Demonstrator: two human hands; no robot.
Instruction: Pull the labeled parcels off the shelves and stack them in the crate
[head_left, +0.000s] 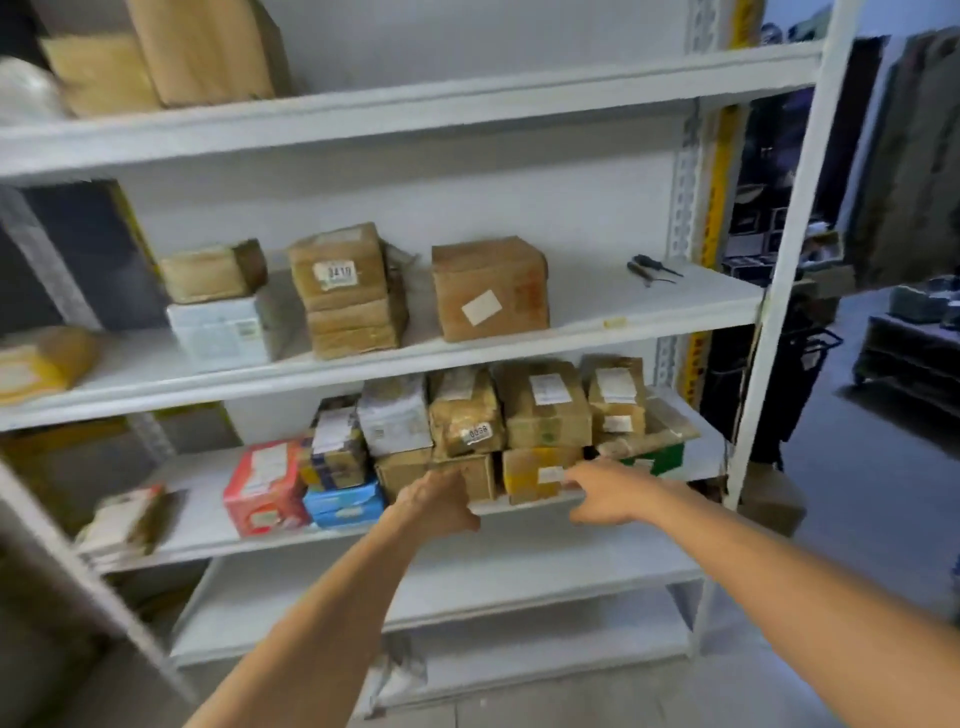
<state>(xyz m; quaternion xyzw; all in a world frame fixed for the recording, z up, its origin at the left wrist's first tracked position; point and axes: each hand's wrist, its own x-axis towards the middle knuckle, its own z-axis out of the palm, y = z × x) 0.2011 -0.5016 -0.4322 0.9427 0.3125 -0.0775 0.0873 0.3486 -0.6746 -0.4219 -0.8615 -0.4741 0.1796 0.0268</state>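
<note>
Head view, looking at a white metal shelving unit with several tiers. On the middle shelf: a taped brown parcel with a numbered white label, stacked over flatter brown packs; right of it, well apart, a brown box with a blank white sticker set askew; left of it, a small brown parcel on a white carton. Far right on that tier — two dark-handled tools, too small to identify.

On the shelf below, a crowded row of labeled parcels: a red box at the left, a blue box beside it, then brown and white packages stacked two high, one wrapped parcel bearing a numbered tag, and a green box at the right end.

Left hand reaching in at the lower brown box — fingers against its near face, thumb spread below at the shelf edge, not closed around anything. Right hand extended just right of it, fingers loosely open and pointing left at the yellowish-brown box; touching or not cannot be told through the blur. Both forearms bare, stretching in from the near edge.

No crate within the frame.
</note>
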